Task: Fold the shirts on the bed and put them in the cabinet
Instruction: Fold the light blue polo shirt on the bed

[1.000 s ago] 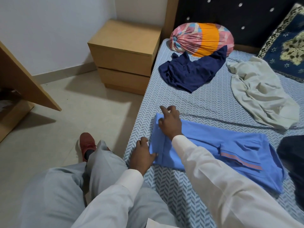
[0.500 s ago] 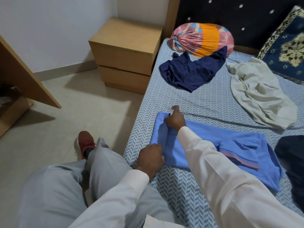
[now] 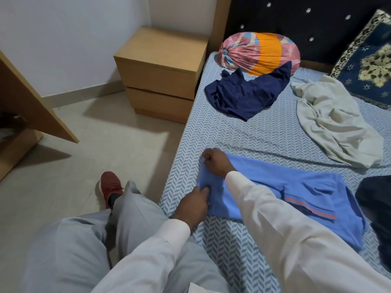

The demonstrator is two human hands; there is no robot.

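Light blue shirt (image 3: 264, 187): lower centre of the frame, flat on the bed (image 3: 243, 140), partly folded into a long band, orange-striped trim toward the right.
Left grip (image 3: 192, 206): fingers pinch the shirt's left edge at its near end.
Right grip (image 3: 215, 163): fingers curled, pinching the same edge at its far corner.
Navy shirt (image 3: 247, 92): crumpled, upper centre, touching a pink-and-orange bundle (image 3: 260, 53).
Off-white shirt (image 3: 332, 125): crumpled, upper right.
Dark garment (image 3: 376, 208): right edge, just beside the blue shirt.
Nightstand (image 3: 160, 66): upper centre-left, against the bed.
Wooden panel (image 3: 31, 98): left edge.
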